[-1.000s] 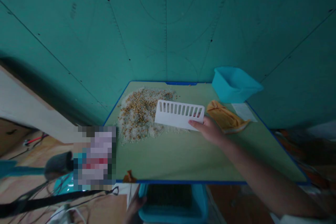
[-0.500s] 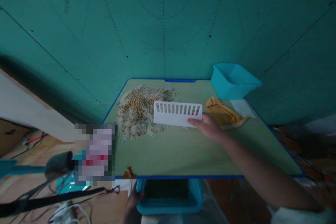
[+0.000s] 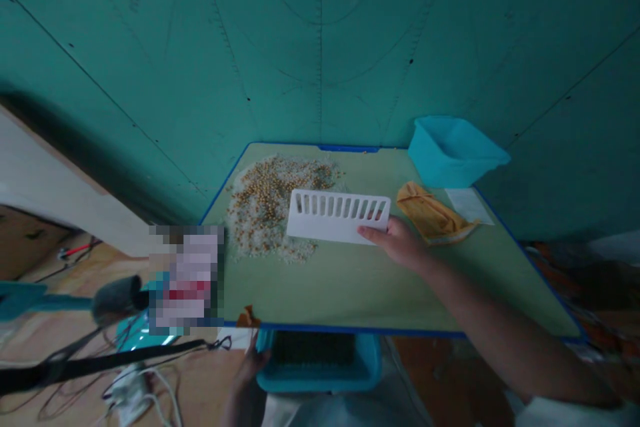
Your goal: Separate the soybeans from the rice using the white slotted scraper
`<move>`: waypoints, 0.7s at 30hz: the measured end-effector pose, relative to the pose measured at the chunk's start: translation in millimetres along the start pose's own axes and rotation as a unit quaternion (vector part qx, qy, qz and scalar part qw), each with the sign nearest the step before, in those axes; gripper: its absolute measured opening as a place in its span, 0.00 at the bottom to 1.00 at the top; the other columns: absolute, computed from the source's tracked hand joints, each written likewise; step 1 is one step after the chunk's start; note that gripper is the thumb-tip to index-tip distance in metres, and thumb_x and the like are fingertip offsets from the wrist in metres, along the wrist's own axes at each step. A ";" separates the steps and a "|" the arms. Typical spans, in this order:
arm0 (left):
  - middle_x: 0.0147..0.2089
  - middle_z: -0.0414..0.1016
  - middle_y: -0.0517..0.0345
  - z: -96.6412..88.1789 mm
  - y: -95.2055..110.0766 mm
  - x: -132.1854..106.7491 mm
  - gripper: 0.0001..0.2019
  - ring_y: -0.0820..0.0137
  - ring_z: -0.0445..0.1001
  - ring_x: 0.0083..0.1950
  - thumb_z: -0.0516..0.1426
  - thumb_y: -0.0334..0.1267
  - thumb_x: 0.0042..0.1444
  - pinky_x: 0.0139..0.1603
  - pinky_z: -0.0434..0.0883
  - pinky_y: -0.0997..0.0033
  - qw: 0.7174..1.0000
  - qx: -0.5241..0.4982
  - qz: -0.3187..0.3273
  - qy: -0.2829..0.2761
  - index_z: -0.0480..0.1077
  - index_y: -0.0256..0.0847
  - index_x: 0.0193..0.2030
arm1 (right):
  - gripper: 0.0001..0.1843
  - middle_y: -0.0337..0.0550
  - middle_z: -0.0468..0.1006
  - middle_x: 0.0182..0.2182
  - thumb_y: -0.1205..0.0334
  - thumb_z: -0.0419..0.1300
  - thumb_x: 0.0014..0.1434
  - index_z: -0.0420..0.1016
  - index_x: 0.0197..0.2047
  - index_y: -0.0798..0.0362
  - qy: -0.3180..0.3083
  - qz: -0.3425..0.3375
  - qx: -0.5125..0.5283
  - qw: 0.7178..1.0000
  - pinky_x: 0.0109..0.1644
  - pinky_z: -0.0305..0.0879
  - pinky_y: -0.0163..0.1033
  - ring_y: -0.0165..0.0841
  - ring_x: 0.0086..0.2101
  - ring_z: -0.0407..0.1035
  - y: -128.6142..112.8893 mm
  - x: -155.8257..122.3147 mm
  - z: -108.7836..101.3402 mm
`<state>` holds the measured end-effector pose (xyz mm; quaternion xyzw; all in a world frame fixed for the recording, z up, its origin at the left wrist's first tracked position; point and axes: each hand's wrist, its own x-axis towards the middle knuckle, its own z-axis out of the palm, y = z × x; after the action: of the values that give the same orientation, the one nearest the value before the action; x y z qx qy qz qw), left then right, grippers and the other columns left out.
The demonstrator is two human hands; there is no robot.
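Observation:
My right hand (image 3: 399, 244) grips the right end of a white slotted plastic scraper (image 3: 337, 216), held upright on the green table (image 3: 340, 287). Its left end touches a spread pile of white rice mixed with yellow beans (image 3: 267, 203) at the table's back left. My left hand (image 3: 253, 370) holds the left rim of a blue basket (image 3: 320, 360) below the table's near edge, fingers curled on the rim.
A blue tub (image 3: 453, 150) stands at the back right corner. An orange cloth (image 3: 433, 217) and a white paper (image 3: 467, 203) lie near it. A small orange scrap (image 3: 246, 317) sits at the front left edge. Cables and a microphone (image 3: 117, 297) lie left.
The scraper has slid a little leftward into the grain pile, pushing its right edge together. The basket below stays under the front edge.

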<state>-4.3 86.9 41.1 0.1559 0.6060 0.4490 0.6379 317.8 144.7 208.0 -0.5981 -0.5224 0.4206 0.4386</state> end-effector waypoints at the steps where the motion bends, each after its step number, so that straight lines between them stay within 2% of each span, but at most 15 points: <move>1: 0.29 0.81 0.59 3.6 -0.4 -8.1 0.16 0.42 0.61 0.57 0.65 0.39 0.18 0.49 0.65 0.51 1.000 -0.008 -0.007 -0.007 0.75 0.51 0.23 | 0.14 0.44 0.79 0.38 0.55 0.60 0.48 0.75 0.37 0.53 -0.003 0.001 0.001 1.000 0.47 0.64 0.45 0.37 0.40 0.72 2.0 -0.5 1.6; 3: 0.33 0.81 0.58 13.3 1.1 -26.5 0.16 0.43 0.63 0.56 0.64 0.42 0.23 0.48 0.66 0.51 0.999 -0.027 -0.022 -0.029 0.76 0.49 0.27 | 0.15 0.43 0.78 0.40 0.55 0.60 0.48 0.74 0.39 0.53 -0.014 0.001 0.003 1.000 0.48 0.63 0.45 0.37 0.41 0.71 6.3 -1.6 5.4; 6: 0.37 0.81 0.58 31.1 10.4 -52.8 0.19 0.46 0.66 0.54 0.63 0.40 0.30 0.48 0.67 0.53 0.995 -0.058 -0.038 -0.066 0.76 0.48 0.36 | 0.15 0.44 0.78 0.41 0.55 0.60 0.49 0.74 0.40 0.53 -0.046 0.010 -0.002 0.999 0.50 0.62 0.45 0.37 0.42 0.71 10.6 -4.4 10.2; 8: 0.41 0.80 0.57 41.1 19.0 -64.7 0.21 0.49 0.66 0.54 0.61 0.37 0.36 0.49 0.66 0.55 0.987 -0.091 -0.034 -0.131 0.75 0.47 0.43 | 0.15 0.44 0.78 0.40 0.55 0.60 0.49 0.75 0.39 0.53 -0.069 0.013 -0.007 0.998 0.50 0.62 0.46 0.37 0.42 0.71 11.0 -6.7 12.2; 9: 0.42 0.80 0.57 44.6 22.7 -68.5 0.22 0.50 0.66 0.54 0.61 0.35 0.36 0.49 0.66 0.57 0.985 -0.094 -0.030 -0.142 0.74 0.45 0.43 | 0.15 0.44 0.78 0.40 0.55 0.60 0.49 0.75 0.39 0.53 -0.076 0.011 -0.007 0.997 0.50 0.62 0.46 0.37 0.42 0.71 10.8 -7.7 12.7; 14: 0.39 0.81 0.54 48.5 28.3 -72.5 0.22 0.49 0.69 0.52 0.62 0.34 0.33 0.47 0.67 0.59 0.990 -0.088 -0.042 -0.105 0.76 0.43 0.41 | 0.14 0.43 0.78 0.40 0.55 0.61 0.49 0.75 0.38 0.53 -0.051 -0.003 -0.001 0.999 0.49 0.63 0.44 0.36 0.42 0.71 10.6 -9.9 14.3; 21: 0.40 0.81 0.59 48.1 26.6 -72.5 0.20 0.52 0.64 0.56 0.61 0.35 0.36 0.50 0.64 0.61 0.988 -0.073 -0.038 -0.131 0.76 0.46 0.41 | 0.16 0.43 0.78 0.41 0.54 0.60 0.50 0.74 0.40 0.52 -0.073 0.001 0.013 0.997 0.51 0.62 0.44 0.35 0.43 0.70 16.2 -8.8 18.2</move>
<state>39.4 62.9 117.2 0.1434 0.4884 0.4428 0.7382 303.6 136.4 188.0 -0.5608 -0.5472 0.4702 0.4063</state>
